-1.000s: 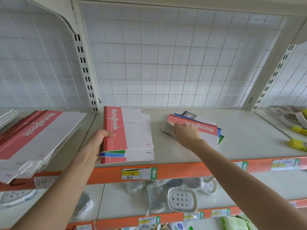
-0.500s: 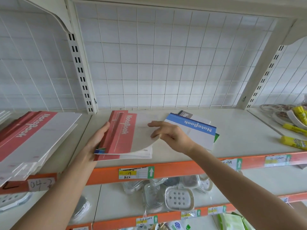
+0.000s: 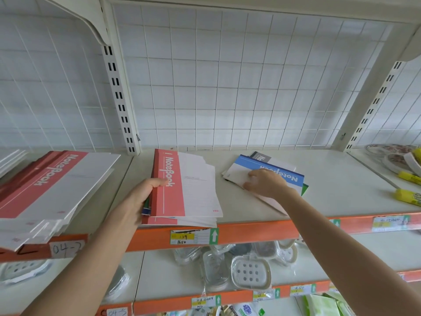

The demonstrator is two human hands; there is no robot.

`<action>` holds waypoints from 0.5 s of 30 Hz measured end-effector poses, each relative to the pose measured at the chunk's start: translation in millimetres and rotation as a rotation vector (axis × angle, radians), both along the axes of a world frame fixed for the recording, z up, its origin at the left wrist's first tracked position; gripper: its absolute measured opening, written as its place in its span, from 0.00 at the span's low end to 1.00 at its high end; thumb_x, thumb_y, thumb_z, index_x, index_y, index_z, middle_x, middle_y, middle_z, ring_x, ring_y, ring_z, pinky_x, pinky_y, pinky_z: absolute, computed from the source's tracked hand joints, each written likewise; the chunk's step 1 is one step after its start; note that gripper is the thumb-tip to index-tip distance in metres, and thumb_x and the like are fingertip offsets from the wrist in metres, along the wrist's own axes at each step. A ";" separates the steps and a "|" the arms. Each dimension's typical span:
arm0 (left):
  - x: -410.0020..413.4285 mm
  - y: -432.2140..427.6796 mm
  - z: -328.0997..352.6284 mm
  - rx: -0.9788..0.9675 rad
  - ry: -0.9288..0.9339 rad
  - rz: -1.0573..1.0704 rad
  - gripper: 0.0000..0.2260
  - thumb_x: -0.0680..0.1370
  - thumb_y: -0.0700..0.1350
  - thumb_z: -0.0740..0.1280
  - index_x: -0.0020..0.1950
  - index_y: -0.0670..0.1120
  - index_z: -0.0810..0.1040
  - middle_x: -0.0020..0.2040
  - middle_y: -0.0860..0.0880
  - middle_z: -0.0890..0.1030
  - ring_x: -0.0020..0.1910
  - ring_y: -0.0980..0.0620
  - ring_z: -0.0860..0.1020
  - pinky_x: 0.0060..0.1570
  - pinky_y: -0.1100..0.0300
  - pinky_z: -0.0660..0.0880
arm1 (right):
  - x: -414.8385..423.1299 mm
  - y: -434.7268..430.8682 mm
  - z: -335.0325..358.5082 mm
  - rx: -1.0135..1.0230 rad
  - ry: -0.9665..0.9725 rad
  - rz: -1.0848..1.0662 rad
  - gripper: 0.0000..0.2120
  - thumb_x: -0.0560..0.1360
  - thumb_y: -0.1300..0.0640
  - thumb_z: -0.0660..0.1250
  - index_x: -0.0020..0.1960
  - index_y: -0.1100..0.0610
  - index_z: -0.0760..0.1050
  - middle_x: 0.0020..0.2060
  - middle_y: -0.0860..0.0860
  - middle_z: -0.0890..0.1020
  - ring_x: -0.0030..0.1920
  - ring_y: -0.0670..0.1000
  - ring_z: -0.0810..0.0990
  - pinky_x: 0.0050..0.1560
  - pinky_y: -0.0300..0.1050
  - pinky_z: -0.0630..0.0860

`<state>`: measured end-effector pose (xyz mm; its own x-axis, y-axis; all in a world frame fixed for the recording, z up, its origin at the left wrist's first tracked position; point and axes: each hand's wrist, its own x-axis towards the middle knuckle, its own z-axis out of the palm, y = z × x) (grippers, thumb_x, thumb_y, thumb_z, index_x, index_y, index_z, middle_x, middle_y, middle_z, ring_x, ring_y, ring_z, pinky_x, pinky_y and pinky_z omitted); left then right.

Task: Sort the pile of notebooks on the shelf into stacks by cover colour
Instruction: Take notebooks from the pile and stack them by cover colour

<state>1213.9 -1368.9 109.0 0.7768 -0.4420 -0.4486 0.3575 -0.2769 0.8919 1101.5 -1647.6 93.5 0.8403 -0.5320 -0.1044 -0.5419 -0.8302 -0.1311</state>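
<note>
Gripping red-topped stack [image 3: 182, 190], L hand [image 3: 136, 201]; R hand [image 3: 266, 182] prob. pinching blue notebook [image 3: 287, 175].

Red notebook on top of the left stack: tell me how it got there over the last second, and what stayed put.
The right hand carried the red notebook left onto the left stack, released it, and went back to the blue notebook now topping the right pile. The left hand kept gripping the left stack; the far-left red stack stayed.

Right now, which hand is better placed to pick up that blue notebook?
Right. The right hand touches the blue notebook; the left hand grips the red-topped stack.
</note>
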 end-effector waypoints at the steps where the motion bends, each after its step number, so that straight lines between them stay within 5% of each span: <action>1: -0.1 -0.4 -0.3 0.005 0.001 -0.001 0.14 0.76 0.49 0.66 0.57 0.42 0.73 0.42 0.43 0.81 0.37 0.45 0.79 0.33 0.57 0.71 | -1.6 -0.3 1.4 -0.032 0.018 0.017 0.23 0.76 0.41 0.59 0.67 0.52 0.69 0.65 0.53 0.72 0.64 0.56 0.71 0.59 0.49 0.69; 8: -0.1 -7.0 -1.9 -0.001 -0.012 -0.020 0.14 0.77 0.48 0.65 0.58 0.41 0.72 0.42 0.43 0.80 0.37 0.46 0.79 0.33 0.58 0.70 | -0.8 13.2 1.9 -0.324 0.113 0.158 0.17 0.81 0.51 0.51 0.60 0.61 0.69 0.56 0.58 0.78 0.57 0.59 0.76 0.49 0.46 0.70; 15: 2.7 -5.8 -5.5 -0.002 -0.005 -0.022 0.16 0.76 0.48 0.66 0.60 0.41 0.72 0.41 0.43 0.81 0.36 0.46 0.80 0.32 0.58 0.71 | 5.4 27.7 2.4 -0.464 0.114 0.127 0.12 0.78 0.67 0.55 0.61 0.63 0.68 0.55 0.56 0.78 0.56 0.56 0.78 0.44 0.43 0.70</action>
<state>1216.6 -1374.7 103.5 0.7690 -0.4603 -0.4435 0.3466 -0.2827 0.8944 1106.9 -1619.9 95.8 0.8985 -0.4382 0.0244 -0.4221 -0.8474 0.3221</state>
